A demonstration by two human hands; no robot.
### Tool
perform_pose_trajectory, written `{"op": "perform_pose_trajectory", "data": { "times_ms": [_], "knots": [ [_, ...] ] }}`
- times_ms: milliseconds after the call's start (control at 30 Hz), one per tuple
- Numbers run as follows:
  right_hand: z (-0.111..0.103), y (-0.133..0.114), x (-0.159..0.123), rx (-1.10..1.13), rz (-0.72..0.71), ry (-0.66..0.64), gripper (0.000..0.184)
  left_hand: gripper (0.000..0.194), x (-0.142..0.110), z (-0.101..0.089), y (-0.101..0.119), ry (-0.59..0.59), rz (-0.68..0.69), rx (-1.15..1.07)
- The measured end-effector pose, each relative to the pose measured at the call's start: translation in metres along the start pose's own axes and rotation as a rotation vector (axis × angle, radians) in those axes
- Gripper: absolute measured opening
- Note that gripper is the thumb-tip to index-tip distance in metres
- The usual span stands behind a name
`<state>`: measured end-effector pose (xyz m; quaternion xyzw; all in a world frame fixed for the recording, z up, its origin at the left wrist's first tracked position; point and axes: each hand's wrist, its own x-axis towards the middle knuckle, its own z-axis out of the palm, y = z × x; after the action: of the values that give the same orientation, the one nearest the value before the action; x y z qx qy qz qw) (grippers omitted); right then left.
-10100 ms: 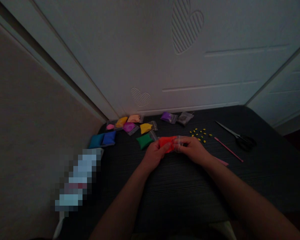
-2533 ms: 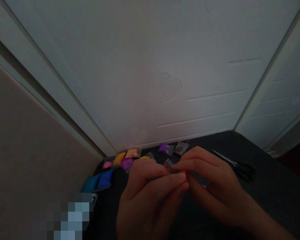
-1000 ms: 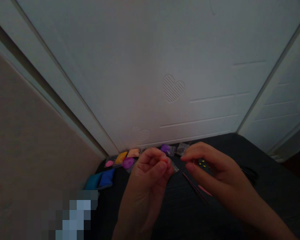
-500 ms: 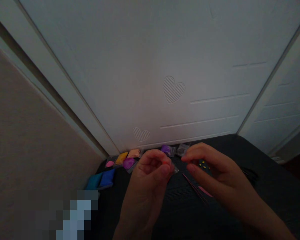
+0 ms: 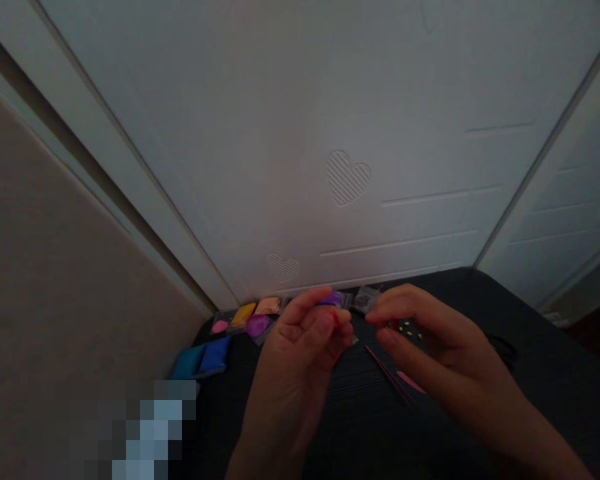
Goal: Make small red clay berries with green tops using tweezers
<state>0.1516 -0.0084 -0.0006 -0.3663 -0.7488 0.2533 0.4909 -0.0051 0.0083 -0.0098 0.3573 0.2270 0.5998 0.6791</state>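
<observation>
My left hand (image 5: 300, 353) pinches a small red piece of modelling clay (image 5: 335, 319) between thumb and fingers, above the dark table (image 5: 365, 440). To its right, my right hand (image 5: 433, 347) is held with thumb and index finger a little apart; I see nothing between them. Below that hand lie thin tweezers (image 5: 387, 373) and a flat pink strip (image 5: 411, 382). Several tiny yellow bits (image 5: 407, 327) rest just behind the right fingers. Part of another red thing (image 5: 337, 359) shows under my left fingers, mostly hidden.
Along the white panel (image 5: 300, 220) at the back lie bags of clay: yellow (image 5: 243, 314), peach (image 5: 268, 306), magenta (image 5: 258, 325) and purple (image 5: 334, 298). Blue packets (image 5: 214, 357) sit at the table's left edge. A black looped item (image 5: 503, 348) lies right, partly behind my hand.
My left index finger has lifted and straightened away from the thumb, showing more of the red clay. My right hand has barely moved.
</observation>
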Motion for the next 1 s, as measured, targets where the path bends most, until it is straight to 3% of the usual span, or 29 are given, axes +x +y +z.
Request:
{"op": "perform_pose_trajectory", "data": {
  "times_ms": [167,333,600,1000],
  "knots": [
    [0.0034,0.0007,-0.0005,-0.207,-0.234,0.051,0.039,0.026,-0.0021,-0.0009,-0.0028,-0.058,-0.021,0.027],
    [0.0076,0.0045,-0.0021,-0.377,-0.340,0.106,0.041,0.032,-0.0029,-0.0011,-0.0042,-0.087,-0.080,0.069],
    [0.0089,0.0059,-0.0012,-0.386,-0.358,0.119,0.040,0.035,-0.0032,0.0017,-0.0031,-0.141,-0.113,0.066],
    [0.0058,0.0025,-0.0019,-0.336,-0.305,0.122,0.034,0.030,-0.0028,0.0029,-0.0017,-0.068,-0.081,0.116]
  ]
}}
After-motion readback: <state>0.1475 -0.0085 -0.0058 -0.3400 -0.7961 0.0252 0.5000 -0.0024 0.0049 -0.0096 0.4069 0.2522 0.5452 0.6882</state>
